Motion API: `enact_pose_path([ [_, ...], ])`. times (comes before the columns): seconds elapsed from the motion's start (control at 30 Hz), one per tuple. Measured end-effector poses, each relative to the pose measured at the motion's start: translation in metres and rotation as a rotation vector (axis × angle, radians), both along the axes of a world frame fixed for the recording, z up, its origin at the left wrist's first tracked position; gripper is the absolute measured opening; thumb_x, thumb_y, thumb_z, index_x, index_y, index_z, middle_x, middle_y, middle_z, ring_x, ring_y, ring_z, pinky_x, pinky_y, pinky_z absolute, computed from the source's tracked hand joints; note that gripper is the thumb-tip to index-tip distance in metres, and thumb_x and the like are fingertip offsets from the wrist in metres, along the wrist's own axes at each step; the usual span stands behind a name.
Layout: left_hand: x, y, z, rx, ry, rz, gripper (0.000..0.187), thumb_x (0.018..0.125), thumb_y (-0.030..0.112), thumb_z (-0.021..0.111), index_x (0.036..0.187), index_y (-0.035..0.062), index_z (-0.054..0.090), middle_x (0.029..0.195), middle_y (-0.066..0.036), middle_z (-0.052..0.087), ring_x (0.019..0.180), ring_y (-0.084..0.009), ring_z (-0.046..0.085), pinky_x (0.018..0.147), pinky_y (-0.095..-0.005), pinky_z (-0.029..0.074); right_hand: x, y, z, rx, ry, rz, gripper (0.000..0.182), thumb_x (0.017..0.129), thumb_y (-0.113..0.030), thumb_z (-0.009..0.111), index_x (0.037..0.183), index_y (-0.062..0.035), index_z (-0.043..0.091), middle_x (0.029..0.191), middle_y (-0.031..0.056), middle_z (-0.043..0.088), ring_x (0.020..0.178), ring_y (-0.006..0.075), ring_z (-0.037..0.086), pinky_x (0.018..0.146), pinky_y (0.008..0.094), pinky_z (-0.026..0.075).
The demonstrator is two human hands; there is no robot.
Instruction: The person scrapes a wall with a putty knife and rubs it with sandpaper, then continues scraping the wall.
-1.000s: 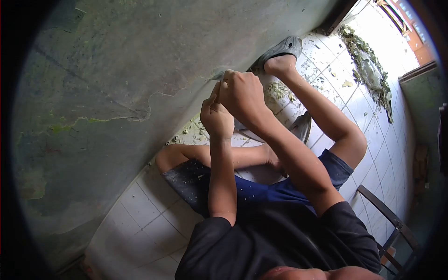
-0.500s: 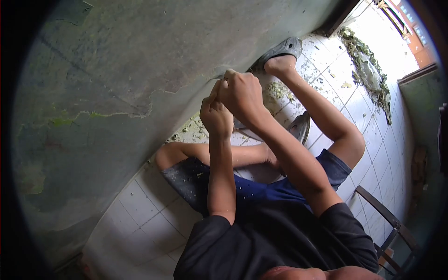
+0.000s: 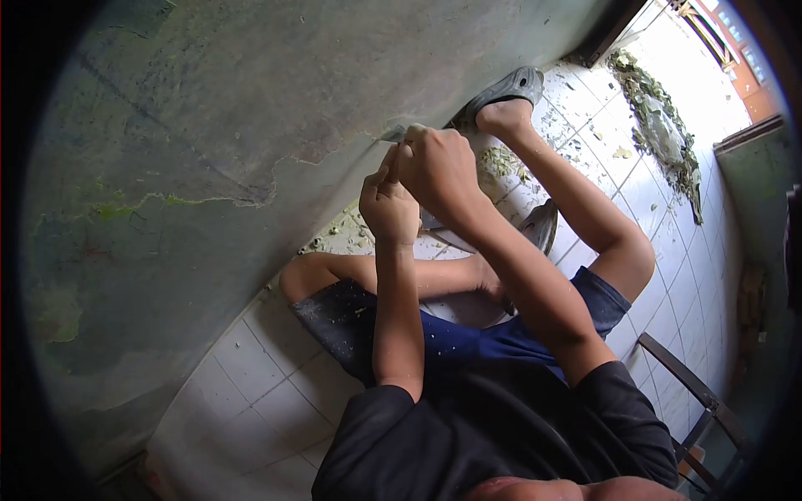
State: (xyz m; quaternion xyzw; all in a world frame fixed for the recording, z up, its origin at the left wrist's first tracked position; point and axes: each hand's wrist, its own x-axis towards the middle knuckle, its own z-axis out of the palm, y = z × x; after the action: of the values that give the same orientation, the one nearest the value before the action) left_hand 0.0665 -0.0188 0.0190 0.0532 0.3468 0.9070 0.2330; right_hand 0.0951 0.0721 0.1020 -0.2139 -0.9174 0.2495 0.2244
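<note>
My right hand [image 3: 440,171] is closed around a scraper; its handle is hidden in my fingers. The thin metal blade of the scraper [image 3: 393,134] pokes out to the left against the wall [image 3: 209,108], at the ragged edge of the old paint. Just below, my left hand [image 3: 389,209] is closed too, its fingertips raised to the tool beside the right hand. Above and left of the blade the coating is rough and grey-green; a smoother strip lies below the jagged line.
Paint flakes [image 3: 501,163] litter the white tiled floor [image 3: 267,359] near my bent legs and grey clogs [image 3: 505,88]. A long heap of peeled scraps [image 3: 660,125] with clear plastic lies by the bright doorway. A dark chair [image 3: 681,367] stands at lower right.
Both hands have shifted very slightly right, and more of the scraper's blade shows at the wall. Legs and debris look the same.
</note>
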Motion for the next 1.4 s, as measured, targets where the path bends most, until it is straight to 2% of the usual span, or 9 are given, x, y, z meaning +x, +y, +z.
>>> enact_pose_path([
  [0.07,-0.001,0.0,0.002,0.219,-0.178,-0.047,0.054,0.102,0.021,0.04,0.145,-0.0098,0.05,0.144,-0.017,0.059,0.139,-0.025,0.047,0.123,-0.0415,0.026,-0.004,-0.001,-0.002,-0.006,0.027,-0.003,0.023,0.086,-0.018,0.059,0.077,0.0003,0.068,0.067,0.0246,0.065,0.066,0.044,0.067,0.067,0.0504,0.056],
  [0.13,0.0,0.0,-0.006,-0.488,0.318,0.099,0.055,0.101,0.022,0.042,0.145,-0.0099,0.05,0.143,-0.017,0.06,0.14,-0.0258,0.047,0.122,-0.0416,0.026,-0.011,-0.001,-0.009,0.033,0.0,-0.007,0.023,0.086,-0.018,0.058,0.075,0.0,0.068,0.067,0.024,0.065,0.067,0.0436,0.067,0.067,0.0501,0.056],
  [0.17,-0.004,0.0,-0.006,-0.486,0.328,0.103,0.055,0.101,0.022,0.042,0.145,-0.0099,0.05,0.143,-0.017,0.06,0.14,-0.0258,0.047,0.122,-0.0416,0.026,-0.01,0.001,-0.01,0.034,0.011,-0.006,0.023,0.086,-0.018,0.058,0.075,0.0,0.068,0.067,0.024,0.065,0.067,0.0436,0.067,0.067,0.0501,0.056],
  [0.23,-0.006,-0.001,0.005,0.234,-0.182,-0.082,0.054,0.101,0.022,0.041,0.144,-0.0106,0.051,0.144,-0.018,0.059,0.14,-0.0254,0.047,0.123,-0.0407,0.026,0.001,0.002,0.003,-0.084,0.047,0.029,0.024,0.086,-0.016,0.057,0.073,0.0002,0.067,0.067,0.0238,0.065,0.066,0.0431,0.067,0.067,0.0503,0.055],
  [0.37,-0.01,-0.003,-0.027,-0.002,0.069,-0.017,0.055,0.101,0.023,0.04,0.144,-0.0106,0.05,0.146,-0.018,0.058,0.142,-0.0249,0.044,0.124,-0.0409,0.024,-0.011,0.005,-0.011,-0.01,-0.016,0.04,0.023,0.086,-0.017,0.057,0.074,0.0007,0.067,0.066,0.0243,0.064,0.065,0.043,0.066,0.066,0.0504,0.055],
  [1.13,0.002,0.005,-0.016,-0.023,-0.011,0.072,0.049,0.105,0.024,0.038,0.136,-0.0077,0.06,0.138,-0.016,0.064,0.134,-0.0256,0.052,0.119,-0.0427,0.033,-0.001,0.0,-0.008,0.105,0.01,-0.011,0.02,0.086,-0.02,0.062,0.08,-0.0022,0.067,0.07,0.023,0.066,0.066,0.042,0.067,0.063,0.0512,0.054],
  [1.23,-0.004,0.007,-0.006,0.28,-0.164,-0.077,0.05,0.105,0.024,0.038,0.137,-0.0081,0.058,0.14,-0.016,0.062,0.135,-0.0257,0.051,0.119,-0.0425,0.033,-0.001,0.003,-0.005,0.108,-0.043,-0.009,0.019,0.085,-0.02,0.062,0.08,-0.0027,0.068,0.067,0.0223,0.065,0.065,0.0415,0.068,0.063,0.0514,0.054],
  [1.33,0.007,0.002,-0.004,-0.165,0.068,0.088,0.051,0.105,0.025,0.037,0.138,-0.0081,0.057,0.142,-0.015,0.06,0.135,-0.0259,0.05,0.119,-0.0422,0.033,0.006,-0.007,-0.012,0.152,0.069,-0.027,0.019,0.085,-0.02,0.062,0.08,-0.0027,0.068,0.066,0.0229,0.065,0.066,0.0416,0.068,0.063,0.0509,0.055],
  [1.4,-0.007,0.003,-0.004,0.31,-0.253,-0.088,0.051,0.105,0.025,0.037,0.14,-0.0079,0.055,0.143,-0.016,0.059,0.135,-0.0256,0.051,0.119,-0.0418,0.033,-0.006,-0.001,-0.008,0.156,-0.03,0.019,0.019,0.085,-0.021,0.063,0.081,-0.0025,0.067,0.067,0.0238,0.065,0.066,0.0419,0.068,0.062,0.0505,0.055],
])
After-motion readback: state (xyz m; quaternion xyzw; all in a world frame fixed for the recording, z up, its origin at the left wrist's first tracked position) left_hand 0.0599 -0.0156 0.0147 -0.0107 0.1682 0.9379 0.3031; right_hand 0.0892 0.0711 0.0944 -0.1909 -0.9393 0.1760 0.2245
